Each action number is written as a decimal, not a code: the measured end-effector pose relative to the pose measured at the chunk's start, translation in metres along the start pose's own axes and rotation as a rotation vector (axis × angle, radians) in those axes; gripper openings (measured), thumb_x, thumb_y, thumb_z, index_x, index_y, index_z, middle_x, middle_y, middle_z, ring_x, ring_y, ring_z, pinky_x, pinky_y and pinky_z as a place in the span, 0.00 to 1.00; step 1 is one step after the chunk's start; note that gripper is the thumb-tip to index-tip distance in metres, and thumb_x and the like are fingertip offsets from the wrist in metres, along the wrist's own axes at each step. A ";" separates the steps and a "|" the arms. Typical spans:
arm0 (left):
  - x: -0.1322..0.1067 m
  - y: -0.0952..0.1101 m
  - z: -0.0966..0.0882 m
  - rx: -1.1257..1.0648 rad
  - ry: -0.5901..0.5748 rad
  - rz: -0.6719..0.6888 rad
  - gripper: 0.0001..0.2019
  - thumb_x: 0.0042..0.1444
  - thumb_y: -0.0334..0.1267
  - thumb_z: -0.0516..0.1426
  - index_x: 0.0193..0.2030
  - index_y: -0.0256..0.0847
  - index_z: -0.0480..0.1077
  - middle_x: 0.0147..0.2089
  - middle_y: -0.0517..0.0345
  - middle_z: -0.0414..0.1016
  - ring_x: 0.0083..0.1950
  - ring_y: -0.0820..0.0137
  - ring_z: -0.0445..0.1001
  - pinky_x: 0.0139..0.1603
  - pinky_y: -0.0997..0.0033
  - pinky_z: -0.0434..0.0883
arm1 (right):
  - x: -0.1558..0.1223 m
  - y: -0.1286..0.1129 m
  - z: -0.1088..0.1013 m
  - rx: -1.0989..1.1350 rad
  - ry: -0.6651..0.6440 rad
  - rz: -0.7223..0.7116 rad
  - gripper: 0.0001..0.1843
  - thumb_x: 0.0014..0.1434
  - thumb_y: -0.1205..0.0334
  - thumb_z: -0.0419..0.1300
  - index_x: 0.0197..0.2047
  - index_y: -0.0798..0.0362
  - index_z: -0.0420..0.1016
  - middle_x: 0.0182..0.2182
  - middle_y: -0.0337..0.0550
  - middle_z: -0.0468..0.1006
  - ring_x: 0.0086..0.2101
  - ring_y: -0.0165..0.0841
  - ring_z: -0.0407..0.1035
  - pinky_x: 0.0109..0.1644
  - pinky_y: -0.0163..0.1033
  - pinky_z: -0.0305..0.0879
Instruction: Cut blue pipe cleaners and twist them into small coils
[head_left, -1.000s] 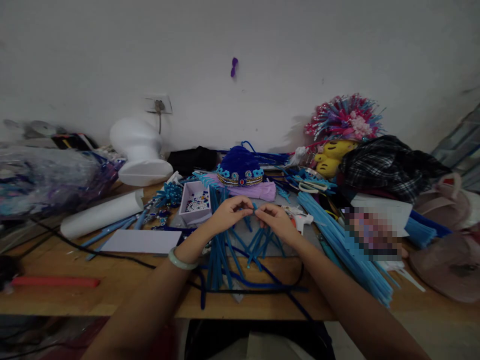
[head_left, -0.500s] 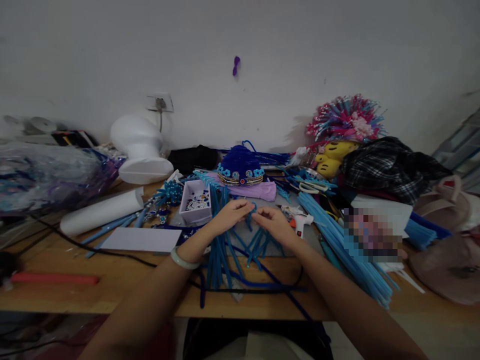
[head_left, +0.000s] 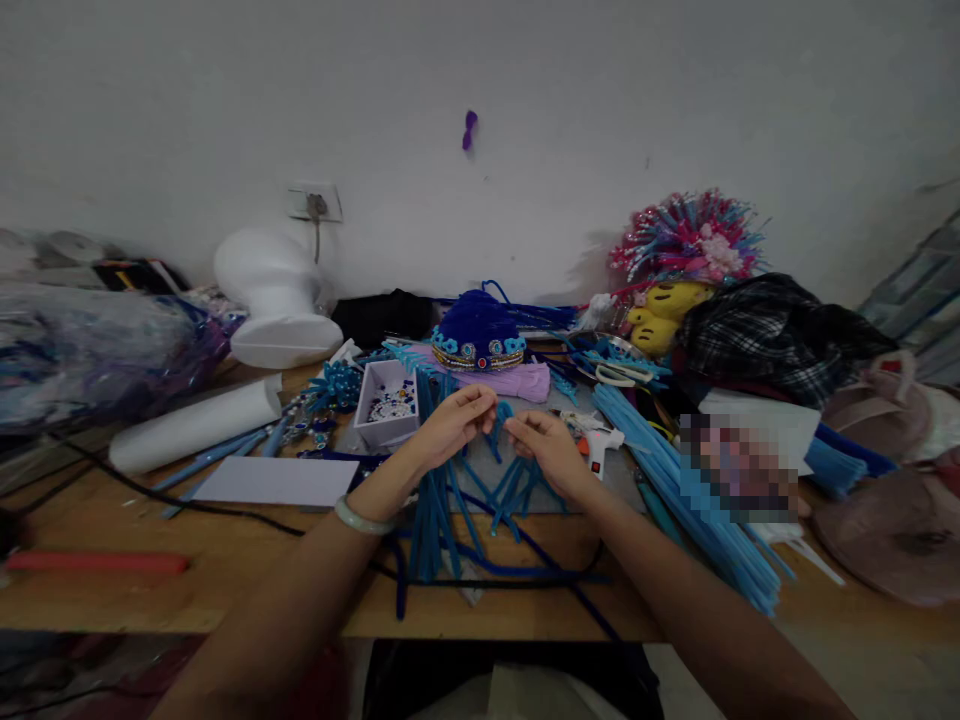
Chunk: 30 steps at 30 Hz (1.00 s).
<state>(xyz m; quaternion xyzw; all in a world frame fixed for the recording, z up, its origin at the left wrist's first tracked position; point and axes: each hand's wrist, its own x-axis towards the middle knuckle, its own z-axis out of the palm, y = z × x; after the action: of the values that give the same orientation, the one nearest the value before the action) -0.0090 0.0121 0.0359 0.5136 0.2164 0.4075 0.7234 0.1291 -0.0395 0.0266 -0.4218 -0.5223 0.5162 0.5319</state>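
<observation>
My left hand [head_left: 454, 424] and my right hand [head_left: 546, 444] meet over the middle of the wooden table [head_left: 225, 570], fingers pinched on a bent blue pipe cleaner [head_left: 501, 418] held between them. A jade-coloured bangle [head_left: 360, 518] rings my left wrist. Under my hands lies a loose heap of blue pipe cleaners [head_left: 480, 500] on a grey mat. A small white box of beads [head_left: 388, 402] stands just left of my left hand.
A blue beaded cap [head_left: 478, 334] on lilac cloth sits behind my hands. A long bundle of light-blue pipe cleaners [head_left: 690, 500], a white glue gun [head_left: 600, 442], a white foam head [head_left: 274, 298], a white roll [head_left: 196, 424], black cables and a red bar [head_left: 97, 562] also crowd the table.
Both hands have lifted slightly and shifted a little left while working the pipe cleaner; its bent end now shows between the fingertips.
</observation>
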 end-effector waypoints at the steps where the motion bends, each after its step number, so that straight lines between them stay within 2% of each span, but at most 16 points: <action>1: 0.000 -0.003 0.002 -0.052 0.012 0.025 0.10 0.42 0.39 0.60 0.31 0.36 0.68 0.24 0.63 0.66 0.24 0.79 0.64 0.26 0.78 0.60 | 0.000 0.000 0.001 0.019 0.010 -0.016 0.14 0.46 0.53 0.58 0.21 0.55 0.63 0.16 0.31 0.59 0.17 0.21 0.49 0.21 0.31 0.44; 3: 0.000 -0.010 0.006 -0.132 0.018 0.030 0.15 0.39 0.38 0.62 0.35 0.35 0.70 0.27 0.60 0.69 0.27 0.77 0.66 0.30 0.76 0.62 | -0.001 0.000 0.003 0.036 0.018 -0.040 0.14 0.47 0.53 0.58 0.20 0.55 0.64 0.14 0.30 0.57 0.17 0.21 0.49 0.21 0.31 0.43; 5: 0.000 -0.016 0.009 -0.191 0.020 0.015 0.16 0.38 0.39 0.63 0.35 0.33 0.72 0.28 0.58 0.70 0.27 0.76 0.66 0.30 0.75 0.63 | -0.002 -0.001 0.004 0.042 0.020 -0.050 0.15 0.47 0.53 0.58 0.20 0.55 0.63 0.13 0.30 0.55 0.16 0.22 0.48 0.21 0.31 0.43; 16: 0.000 -0.026 0.014 -0.380 0.081 -0.025 0.10 0.38 0.35 0.61 0.29 0.33 0.71 0.22 0.59 0.68 0.23 0.74 0.65 0.25 0.74 0.62 | -0.002 0.001 0.004 0.024 -0.029 -0.035 0.14 0.48 0.53 0.57 0.20 0.55 0.64 0.16 0.32 0.59 0.17 0.21 0.50 0.22 0.31 0.45; 20: -0.001 -0.025 0.016 -0.391 0.138 -0.041 0.06 0.40 0.34 0.60 0.27 0.34 0.71 0.21 0.60 0.67 0.23 0.76 0.64 0.25 0.75 0.62 | -0.002 0.002 0.005 0.012 -0.033 -0.038 0.14 0.48 0.54 0.57 0.21 0.55 0.64 0.16 0.32 0.59 0.18 0.21 0.51 0.22 0.31 0.45; 24: -0.001 -0.023 0.017 -0.340 0.177 -0.005 0.07 0.39 0.34 0.60 0.26 0.34 0.71 0.22 0.60 0.67 0.24 0.76 0.64 0.25 0.75 0.61 | -0.002 0.001 0.005 0.020 -0.022 -0.030 0.14 0.48 0.54 0.57 0.20 0.55 0.64 0.15 0.31 0.58 0.17 0.21 0.50 0.22 0.31 0.45; 30: 0.001 -0.016 0.014 -0.262 0.194 0.011 0.09 0.39 0.35 0.61 0.28 0.34 0.71 0.22 0.62 0.67 0.25 0.77 0.63 0.28 0.75 0.59 | 0.000 -0.001 0.003 0.047 0.066 -0.048 0.10 0.46 0.57 0.58 0.25 0.55 0.69 0.20 0.34 0.66 0.18 0.22 0.54 0.23 0.31 0.49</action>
<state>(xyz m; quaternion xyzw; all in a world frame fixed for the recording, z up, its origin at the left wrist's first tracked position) 0.0073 0.0025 0.0265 0.3743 0.2275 0.4839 0.7576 0.1265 -0.0401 0.0280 -0.4134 -0.5023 0.5011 0.5707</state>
